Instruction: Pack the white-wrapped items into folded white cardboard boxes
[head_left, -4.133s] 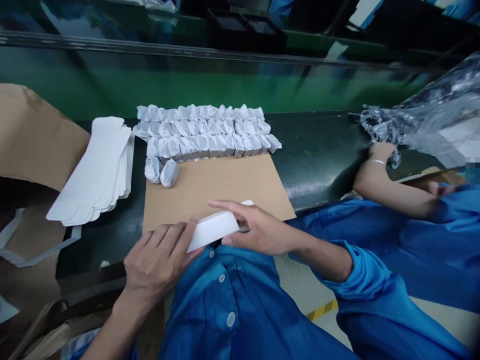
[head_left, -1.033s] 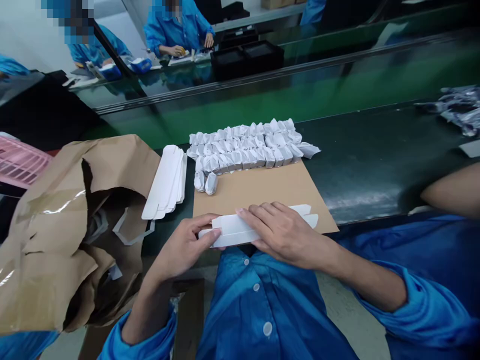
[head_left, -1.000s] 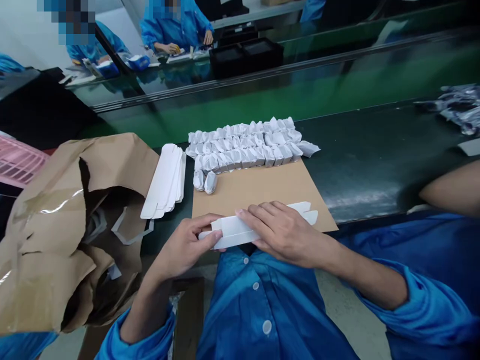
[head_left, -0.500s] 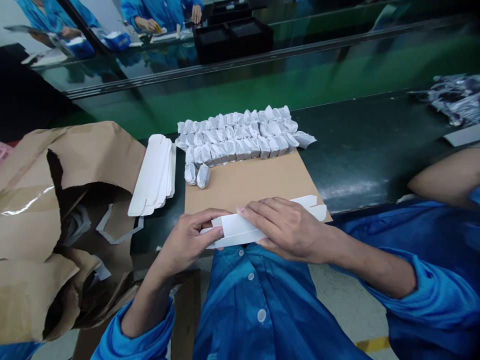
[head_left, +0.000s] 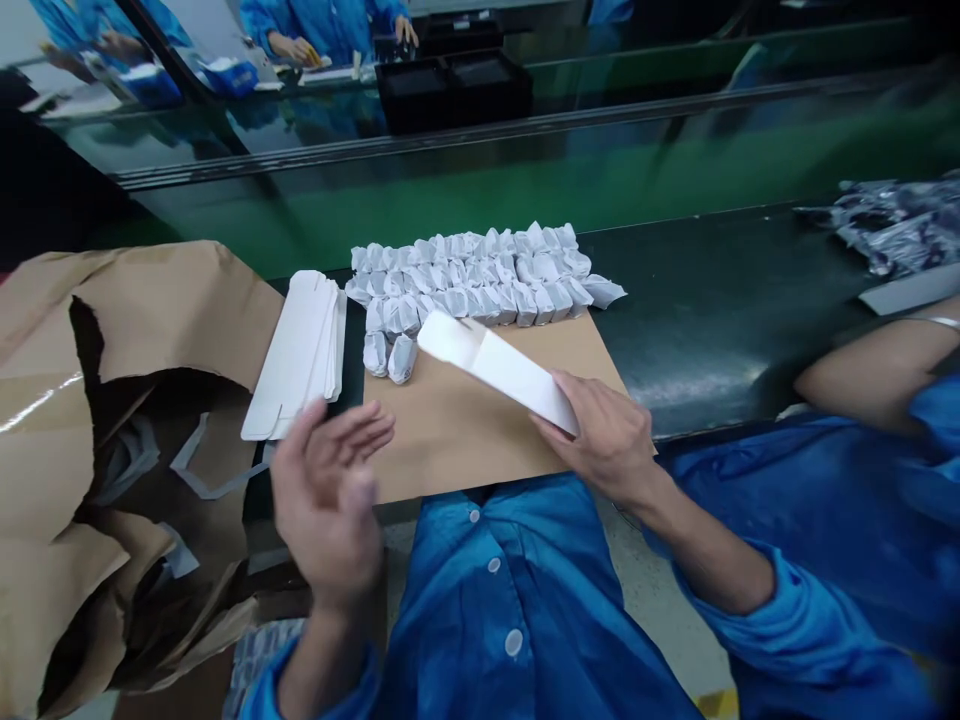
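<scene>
My right hand (head_left: 600, 430) grips the near end of a long white carton (head_left: 510, 370), tilted over a brown cardboard sheet (head_left: 450, 440). The carton's far end has an unfolded flap and points up and left toward the wrapped pieces. Apart from it, my left hand (head_left: 330, 500) is raised at the left with fingers spread, slightly blurred, holding nothing. Rows of small pieces wrapped in white paper (head_left: 480, 270) stand along the back of the sheet, with two more in front at the left. A stack of flat white cartons (head_left: 300, 350) lies left of the sheet.
A torn-open cardboard box (head_left: 150, 330) with paper scraps inside stands at the left. Clear plastic bags (head_left: 892, 230) lie at the right on the dark green bench (head_left: 697, 290). Another person's arm (head_left: 877, 360) is at the right edge. Co-workers and black trays (head_left: 454, 90) are across the bench.
My left hand has let go of the carton and moved left, opening. My right hand has turned the carton so its far end lifts over the sheet; it now looks squared up.
</scene>
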